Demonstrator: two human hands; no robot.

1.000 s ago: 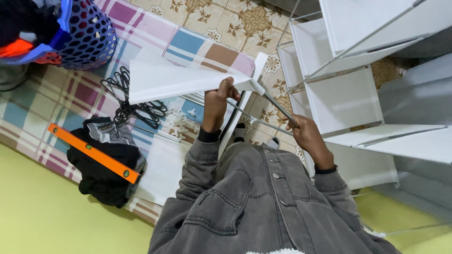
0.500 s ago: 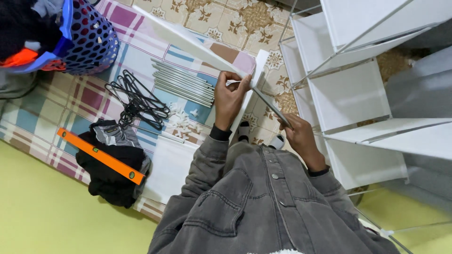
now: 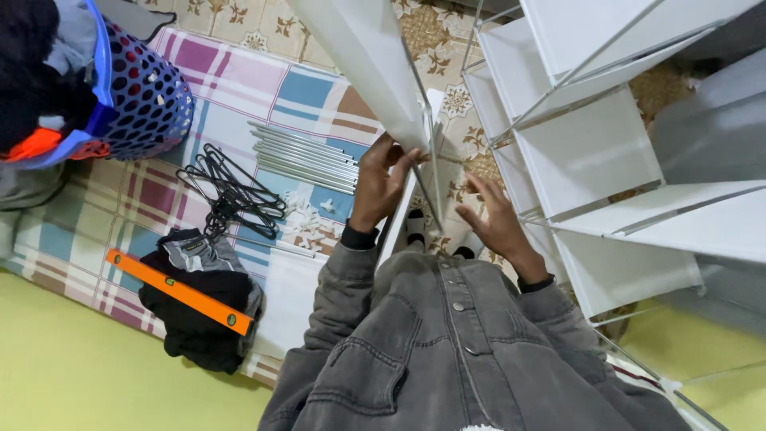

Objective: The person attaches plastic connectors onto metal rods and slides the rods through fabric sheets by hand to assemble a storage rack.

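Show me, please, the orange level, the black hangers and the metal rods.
orange level (image 3: 182,292), head view, mid-length of its bar.
black hangers (image 3: 233,194), head view, middle of the pile.
metal rods (image 3: 307,156), head view, middle of the bundle.

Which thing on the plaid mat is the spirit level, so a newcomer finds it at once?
Start at the plaid mat on the floor and go to its near-left corner, where dark clothes lie heaped. The spirit level lies slanted across them: a long, flat orange bar, the only bright straight thing there, unlike the black hangers and silver rods.

Even, fairly bright indoor light with soft, weak shadows. The white shelf panels (image 3: 590,152) look slightly washed out. Edges bend with wide-angle distortion; focus is mostly sharp.
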